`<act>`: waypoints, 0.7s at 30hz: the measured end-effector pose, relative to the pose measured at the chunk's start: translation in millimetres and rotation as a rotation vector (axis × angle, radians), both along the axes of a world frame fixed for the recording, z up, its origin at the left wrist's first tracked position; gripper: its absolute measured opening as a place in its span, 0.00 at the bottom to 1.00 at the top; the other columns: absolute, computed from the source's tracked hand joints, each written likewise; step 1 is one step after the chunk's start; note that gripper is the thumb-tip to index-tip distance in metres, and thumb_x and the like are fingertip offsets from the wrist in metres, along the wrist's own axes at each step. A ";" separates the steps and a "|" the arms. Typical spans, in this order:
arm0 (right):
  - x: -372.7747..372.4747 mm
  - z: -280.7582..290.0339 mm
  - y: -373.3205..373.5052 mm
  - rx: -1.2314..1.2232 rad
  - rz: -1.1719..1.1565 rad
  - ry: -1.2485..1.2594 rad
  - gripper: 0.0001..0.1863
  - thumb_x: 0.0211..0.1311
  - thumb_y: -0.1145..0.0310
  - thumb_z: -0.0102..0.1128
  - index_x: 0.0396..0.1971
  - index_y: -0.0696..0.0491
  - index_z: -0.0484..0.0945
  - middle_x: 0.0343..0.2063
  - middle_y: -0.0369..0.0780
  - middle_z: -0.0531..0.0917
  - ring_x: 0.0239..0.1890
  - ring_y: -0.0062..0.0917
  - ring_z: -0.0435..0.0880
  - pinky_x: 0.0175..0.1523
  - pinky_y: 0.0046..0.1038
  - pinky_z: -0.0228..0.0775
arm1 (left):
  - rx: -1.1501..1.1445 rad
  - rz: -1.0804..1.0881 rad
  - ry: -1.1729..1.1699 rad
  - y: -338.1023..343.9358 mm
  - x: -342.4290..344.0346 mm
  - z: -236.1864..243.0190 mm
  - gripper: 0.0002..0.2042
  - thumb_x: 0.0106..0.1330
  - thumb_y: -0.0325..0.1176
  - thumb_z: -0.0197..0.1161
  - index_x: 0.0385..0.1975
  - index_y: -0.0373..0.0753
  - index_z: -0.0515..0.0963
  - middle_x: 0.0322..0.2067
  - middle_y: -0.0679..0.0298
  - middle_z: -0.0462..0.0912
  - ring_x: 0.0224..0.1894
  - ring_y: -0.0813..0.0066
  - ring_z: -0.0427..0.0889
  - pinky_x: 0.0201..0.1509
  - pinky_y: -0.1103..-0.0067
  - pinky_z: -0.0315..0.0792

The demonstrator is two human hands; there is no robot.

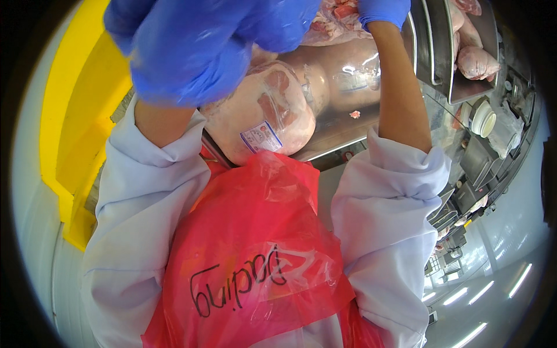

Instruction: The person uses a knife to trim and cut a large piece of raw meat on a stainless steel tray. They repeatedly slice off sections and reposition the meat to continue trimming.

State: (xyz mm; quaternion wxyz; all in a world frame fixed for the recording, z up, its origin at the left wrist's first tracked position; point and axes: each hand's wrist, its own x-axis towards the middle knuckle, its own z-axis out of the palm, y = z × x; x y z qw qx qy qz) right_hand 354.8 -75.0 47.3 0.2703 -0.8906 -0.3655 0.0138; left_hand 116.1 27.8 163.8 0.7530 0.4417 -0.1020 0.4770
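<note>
Right, the red apron (255,203) fills the foreground, and a big yellow bin (69,127) stands off to the left. Ahead lies the metal tray (336,126), the work surface here. Over its near left side looms the left hand (191,52), gloved in blue and blurred; I can't tell how far its fingers open or whether they hold anything. Just below it sits the wrapped meat (264,110), a rounded cut in clear film by the tray's near edge. Beyond, the bare meat (339,16) lies beside the right hand (384,8) (the top edge cuts that one off, so its fingers and any hold go unseen). My read: raw pieces are being handled beside wrapped ones, and the next move calls for a secure grip on slippery flesh. Smaller now: a label (261,138) on the film, and a pink scrap (355,115).
</note>
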 end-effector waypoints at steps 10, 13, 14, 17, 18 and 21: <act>3.0 -13.7 0.1 0.042 0.011 -0.171 0.08 0.55 0.68 0.62 0.24 0.53 0.88 0.24 0.51 0.84 0.31 0.49 0.84 0.41 0.44 0.77 | 0.234 -0.084 0.115 12.4 3.0 7.5 0.21 0.78 0.39 0.54 0.20 0.36 0.79 0.18 0.56 0.80 0.19 0.64 0.76 0.28 0.68 0.73; 0.7 -10.0 -2.5 0.064 -0.010 -0.115 0.08 0.55 0.68 0.63 0.24 0.53 0.88 0.23 0.51 0.84 0.29 0.48 0.84 0.39 0.43 0.77 | 0.089 -0.160 0.064 16.0 6.2 6.4 0.18 0.79 0.39 0.51 0.30 0.34 0.81 0.19 0.57 0.81 0.20 0.64 0.77 0.30 0.68 0.74; -1.0 -6.1 -3.5 0.067 -0.024 -0.069 0.08 0.55 0.68 0.63 0.24 0.53 0.88 0.23 0.51 0.84 0.28 0.48 0.84 0.39 0.42 0.77 | 0.065 -0.205 0.034 19.6 9.0 5.1 0.17 0.79 0.39 0.51 0.33 0.34 0.81 0.20 0.57 0.82 0.20 0.63 0.77 0.31 0.68 0.75; -9.1 1.2 1.7 0.079 -0.017 -0.015 0.08 0.55 0.68 0.63 0.24 0.54 0.88 0.22 0.51 0.84 0.27 0.47 0.85 0.37 0.41 0.78 | 0.094 -0.180 0.058 20.4 16.6 -0.9 0.16 0.79 0.38 0.50 0.36 0.33 0.81 0.22 0.57 0.83 0.22 0.63 0.79 0.32 0.68 0.76; -9.7 2.0 2.5 0.078 -0.016 -0.018 0.08 0.55 0.68 0.63 0.24 0.54 0.88 0.22 0.51 0.84 0.26 0.46 0.85 0.36 0.40 0.78 | 0.105 -0.154 0.085 17.5 19.7 -5.6 0.16 0.78 0.38 0.50 0.37 0.33 0.81 0.23 0.56 0.83 0.22 0.62 0.79 0.33 0.68 0.76; -9.0 -4.3 2.1 0.069 -0.016 -0.089 0.09 0.56 0.67 0.62 0.24 0.54 0.88 0.22 0.51 0.84 0.26 0.46 0.85 0.36 0.41 0.78 | 0.148 -0.060 0.200 3.7 24.2 -22.6 0.16 0.78 0.37 0.50 0.39 0.32 0.81 0.25 0.56 0.84 0.23 0.62 0.80 0.34 0.68 0.77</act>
